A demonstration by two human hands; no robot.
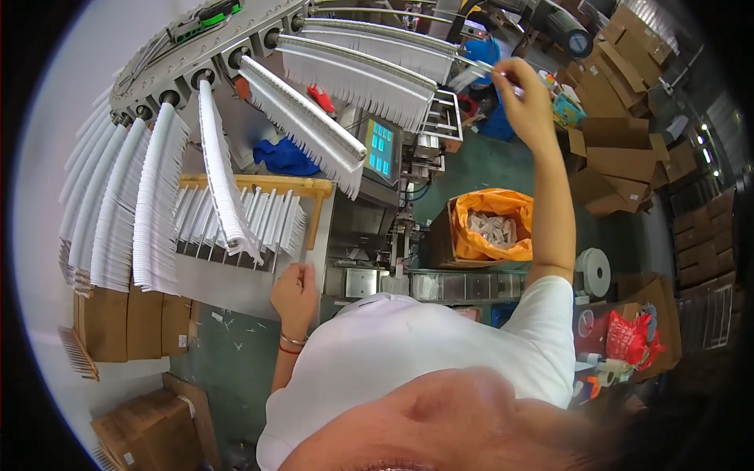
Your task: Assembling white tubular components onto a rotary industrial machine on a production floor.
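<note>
My right hand (pixel 525 98) is raised at the far right, its fingers pinched at the tip of a thin metal rod (pixel 481 66). That rod reaches out from a row of white pieces (pixel 385 39) hanging on the round machine. Some blurred white pieces (pixel 466 77) hang just left of the fingers. Closed and low, my left hand (pixel 294 294) is at the edge of a white table, just below the ends of rods loaded with white pieces (pixel 267 216) in a wooden rack (pixel 318 188). What its fingers hold, if anything, is hidden.
Several more loaded rods (pixel 161 204) fan out from the curved metal rail (pixel 181 59). A touch screen (pixel 380 149) stands ahead, beside a metal conveyor (pixel 471 286). A box with an orange bag (pixel 479 255) is at right; cardboard boxes (pixel 620 153) pile up beyond.
</note>
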